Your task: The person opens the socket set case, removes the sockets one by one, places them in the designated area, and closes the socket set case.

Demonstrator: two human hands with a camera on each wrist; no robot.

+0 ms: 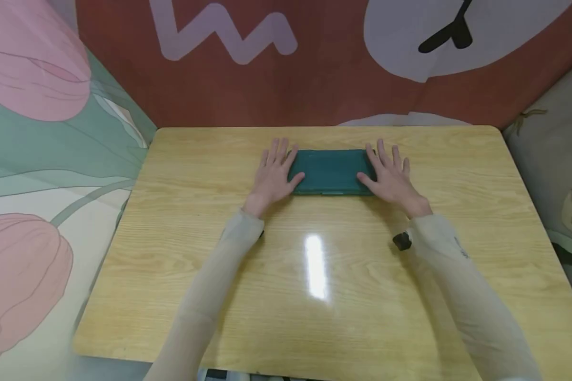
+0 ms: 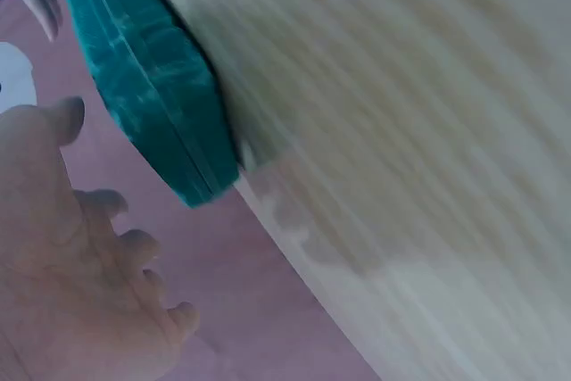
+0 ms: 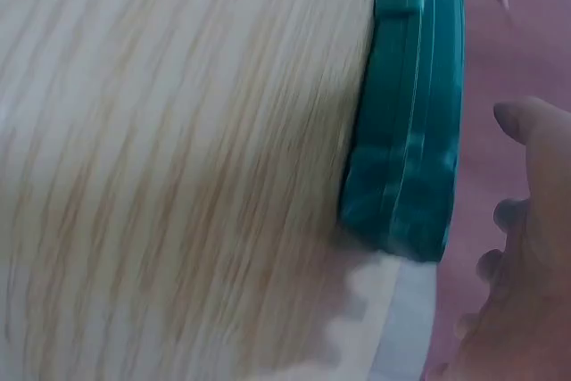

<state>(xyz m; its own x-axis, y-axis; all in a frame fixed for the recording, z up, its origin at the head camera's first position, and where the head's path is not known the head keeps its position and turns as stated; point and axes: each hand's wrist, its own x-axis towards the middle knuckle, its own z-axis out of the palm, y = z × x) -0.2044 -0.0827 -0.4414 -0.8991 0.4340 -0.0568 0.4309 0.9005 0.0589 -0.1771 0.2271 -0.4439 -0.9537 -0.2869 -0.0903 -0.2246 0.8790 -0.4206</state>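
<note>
A flat, rectangular teal-green case [image 1: 332, 172] lies on the wooden table, its long side across my view. A seam runs along its edge, and a raised tab shows there in the right wrist view. My left hand [image 1: 275, 177], fingers spread, is at the case's left end; its thumb and forefinger overlap the corner in the head view. At the other end is my right hand [image 1: 387, 177], also spread. Both wrist views show a gap between the hand [image 2: 80, 247] and the case [image 2: 147, 78], so neither hand grips it. The case's contents are hidden.
The light wooden table [image 1: 181, 254] has a bright reflection in its middle. Behind it hangs a red-brown patterned cloth [image 1: 324, 79]; a floral cloth [image 1: 28, 264] covers the left side. Greyish fabric [image 1: 553, 127] stands at the right. A small black device [image 1: 402, 241] is at my right wrist.
</note>
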